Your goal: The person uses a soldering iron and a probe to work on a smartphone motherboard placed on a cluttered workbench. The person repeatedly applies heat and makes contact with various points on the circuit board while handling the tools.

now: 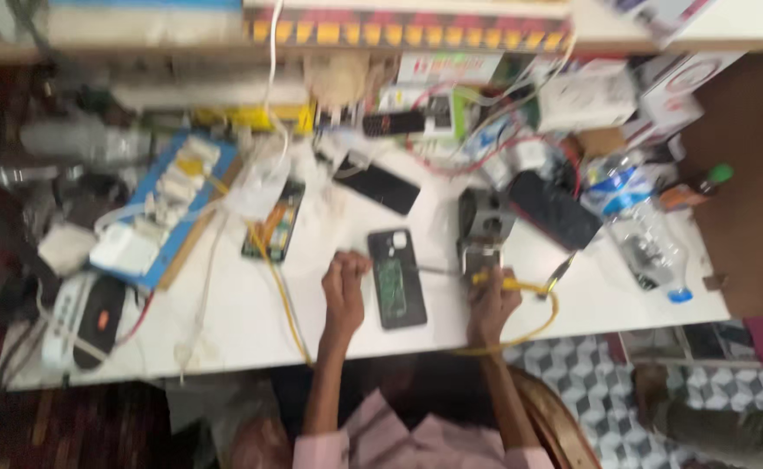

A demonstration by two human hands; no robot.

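Observation:
A black phone lies face down on the white table, its back opened and a green board showing. My left hand is curled into a fist against the phone's upper left edge; blur hides whether anything is in it. To the right of the phone, my right hand grips a thin tool with a yellow cable. The tool's metal tip points left toward the phone. The cable loops off the table's front edge.
A grey device stands just behind my right hand. Two black phones and another opened phone lie further back. A power strip on a blue board is at left, a plastic bottle at right, white boxes behind.

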